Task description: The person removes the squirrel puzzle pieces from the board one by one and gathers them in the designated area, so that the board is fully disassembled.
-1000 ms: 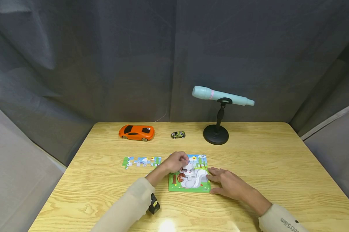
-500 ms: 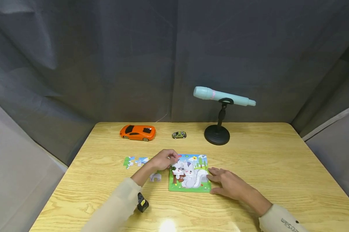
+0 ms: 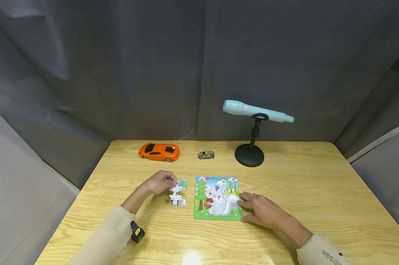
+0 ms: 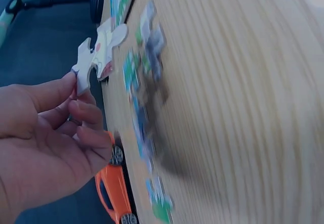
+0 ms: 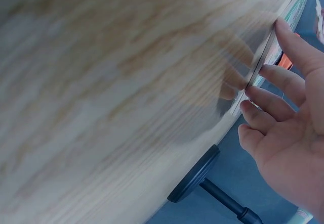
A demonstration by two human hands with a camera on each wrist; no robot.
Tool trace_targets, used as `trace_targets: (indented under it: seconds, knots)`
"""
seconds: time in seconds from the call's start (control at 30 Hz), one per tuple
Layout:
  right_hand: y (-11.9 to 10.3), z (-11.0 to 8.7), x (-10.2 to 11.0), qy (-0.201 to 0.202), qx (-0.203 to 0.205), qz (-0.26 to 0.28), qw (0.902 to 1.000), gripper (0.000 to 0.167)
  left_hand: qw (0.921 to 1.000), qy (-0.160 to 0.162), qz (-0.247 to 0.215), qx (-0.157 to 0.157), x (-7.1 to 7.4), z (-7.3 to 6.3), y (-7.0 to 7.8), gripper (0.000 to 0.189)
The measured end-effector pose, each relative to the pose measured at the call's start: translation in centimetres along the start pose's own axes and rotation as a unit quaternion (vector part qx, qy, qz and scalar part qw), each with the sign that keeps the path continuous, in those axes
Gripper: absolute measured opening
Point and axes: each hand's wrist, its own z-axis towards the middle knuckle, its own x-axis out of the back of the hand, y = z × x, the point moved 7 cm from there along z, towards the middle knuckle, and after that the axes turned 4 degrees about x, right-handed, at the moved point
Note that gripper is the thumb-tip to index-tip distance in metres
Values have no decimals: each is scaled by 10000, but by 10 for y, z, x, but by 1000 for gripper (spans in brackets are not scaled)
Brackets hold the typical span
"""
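My left hand (image 3: 159,182) pinches a jigsaw piece (image 3: 175,194) between thumb and fingertips, raised above the table. It shows part of a white squirrel's face, and in the left wrist view it looks like more than one joined piece. Below it lie several loose jigsaw pieces (image 4: 152,39), partly hidden in the head view. To their right is a square puzzle board (image 3: 218,217) with a squirrel holding an acorn. Fingers of my right hand (image 3: 261,210) rest against the board's right edge, straight or slightly bent.
An orange toy car (image 3: 159,152) and a small patterned toy car (image 3: 206,155) stand at the back of the wooden table (image 3: 285,184). Behind the board, a light blue microphone (image 3: 257,111) sits on a black stand (image 3: 249,155). Dark cloth hangs beyond the table.
My left hand has moved left from above the puzzle board to above the loose pieces, carrying the jigsaw piece along. My right hand has stayed at the board's edge.
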Motion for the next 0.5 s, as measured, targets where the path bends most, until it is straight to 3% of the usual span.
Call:
trace_targets:
  seconds: [0.3, 0.5]
  knots:
    - [0, 0, 0, -11, 14, -9, 10000, 56, 9981, 198, 492, 308, 22, -13, -29, 12]
    - [-1, 0, 1, -17, 14, -4, 10000, 56, 9973, 262, 674, 145, 21, -18, -33, 12]
